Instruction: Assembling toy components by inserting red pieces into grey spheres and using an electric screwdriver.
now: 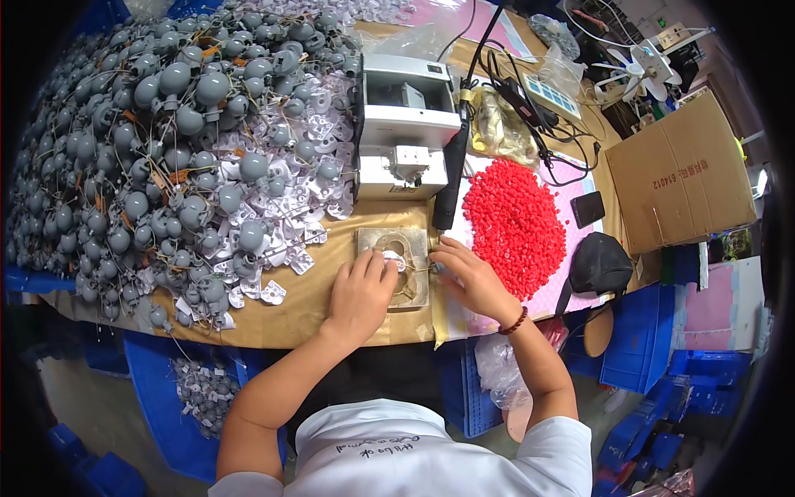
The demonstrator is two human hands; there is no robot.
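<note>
My left hand [360,291] rests on a metal jig plate [377,242] on the brown table top, fingers curled over a small white part [395,260] with thin wire. My right hand [468,277] lies at the plate's right edge, fingertips pinching the same wire and part. A bead bracelet sits on my right wrist. Just right of that hand lies a pile of small red plastic caps [515,224] on a pink sheet.
A huge heap of grey bulb-shaped parts with wires [157,141] and white flat pieces [290,207] fills the left. A white machine [404,124] stands behind the plate, with a black tool [451,178], cables, a cardboard box [679,174], a black pouch [600,263], blue crates below.
</note>
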